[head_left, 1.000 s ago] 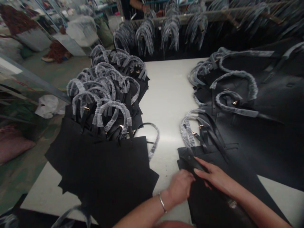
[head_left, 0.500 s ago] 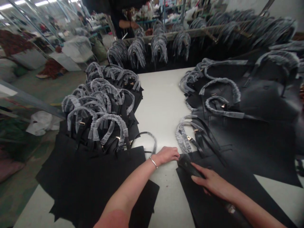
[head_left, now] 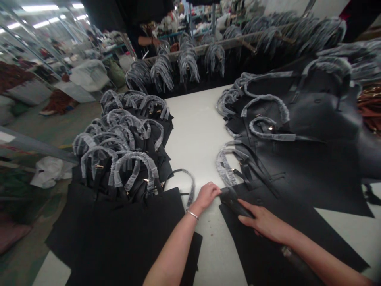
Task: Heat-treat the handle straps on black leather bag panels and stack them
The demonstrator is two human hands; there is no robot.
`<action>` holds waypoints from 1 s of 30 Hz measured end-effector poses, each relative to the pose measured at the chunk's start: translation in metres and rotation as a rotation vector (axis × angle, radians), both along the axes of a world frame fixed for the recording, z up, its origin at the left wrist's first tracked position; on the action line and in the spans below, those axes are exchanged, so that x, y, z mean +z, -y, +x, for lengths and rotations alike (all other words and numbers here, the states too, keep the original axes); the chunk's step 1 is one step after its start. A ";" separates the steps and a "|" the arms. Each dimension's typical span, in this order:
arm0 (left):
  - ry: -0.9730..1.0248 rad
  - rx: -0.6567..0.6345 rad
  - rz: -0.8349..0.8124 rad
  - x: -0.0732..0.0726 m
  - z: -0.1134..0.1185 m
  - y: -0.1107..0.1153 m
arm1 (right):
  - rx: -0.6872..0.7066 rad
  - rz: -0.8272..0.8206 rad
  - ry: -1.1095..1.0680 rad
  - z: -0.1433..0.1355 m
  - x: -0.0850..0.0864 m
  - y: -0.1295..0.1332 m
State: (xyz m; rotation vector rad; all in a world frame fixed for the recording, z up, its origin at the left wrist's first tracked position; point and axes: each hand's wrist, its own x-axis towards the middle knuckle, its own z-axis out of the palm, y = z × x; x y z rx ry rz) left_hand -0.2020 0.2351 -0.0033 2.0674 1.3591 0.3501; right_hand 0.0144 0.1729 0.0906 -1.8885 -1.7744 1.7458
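Note:
My left hand [head_left: 208, 194], with a bracelet at the wrist, pinches the upper left corner of a black bag panel [head_left: 285, 234] on the right part of the table. My right hand [head_left: 260, 220] is wrapped round a long black handheld tool [head_left: 235, 206], its exact kind unclear. The tool's front end lies over that same corner, close to my left fingertips. Just beyond it, plastic-wrapped handles [head_left: 223, 165] with gold buckles rise from the panel. To the left lies a stack of black panels [head_left: 125, 234] with wrapped handles [head_left: 133, 159].
The white tabletop [head_left: 193, 135] runs between the two piles. More black panels [head_left: 321, 167] are spread at the right. Behind the table, wrapped handles [head_left: 189, 63] hang over a rail. Another person's arm [head_left: 147, 41] shows beyond it. A metal bar [head_left: 35, 145] crosses at the left.
The camera view has shifted slightly, moving the scene a little left. Both hands stay at the panel's corner; the left still pinches it, and the right still holds the tool.

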 end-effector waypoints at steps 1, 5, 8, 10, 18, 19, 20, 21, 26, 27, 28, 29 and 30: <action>0.000 0.054 0.017 0.000 0.001 0.008 | -0.010 -0.010 -0.005 0.000 0.001 0.000; 0.129 0.190 0.187 -0.009 0.012 0.064 | -0.057 -0.064 -0.033 0.002 0.004 0.001; 0.220 0.053 0.303 -0.023 0.023 0.104 | -0.079 -0.071 -0.069 -0.003 0.003 -0.001; 0.195 0.029 0.322 -0.028 0.029 0.117 | -0.088 -0.069 -0.071 -0.012 0.001 -0.008; 0.063 0.015 0.354 -0.023 0.032 0.117 | -0.063 -0.078 -0.041 -0.029 0.002 -0.024; 0.045 0.011 0.361 -0.022 0.032 0.117 | -0.063 -0.091 -0.038 -0.027 0.003 -0.022; 0.028 0.002 0.363 -0.023 0.032 0.118 | -0.066 -0.107 -0.037 -0.025 0.004 -0.021; 0.012 -0.008 0.363 -0.023 0.032 0.118 | -0.073 -0.121 -0.039 -0.024 0.004 -0.020; -0.027 -0.043 0.356 -0.023 0.032 0.117 | -0.088 -0.101 -0.089 -0.037 -0.006 -0.030; -0.032 -0.046 0.354 -0.023 0.032 0.117 | -0.086 -0.083 -0.095 -0.040 -0.008 -0.032; -0.038 -0.046 0.354 -0.023 0.032 0.117 | -0.083 -0.068 -0.097 -0.041 -0.009 -0.034; -0.045 -0.041 0.356 -0.023 0.032 0.117 | -0.082 -0.060 -0.092 -0.040 -0.009 -0.034; -0.053 -0.033 0.363 -0.024 0.032 0.118 | -0.075 -0.059 -0.089 -0.037 -0.009 -0.032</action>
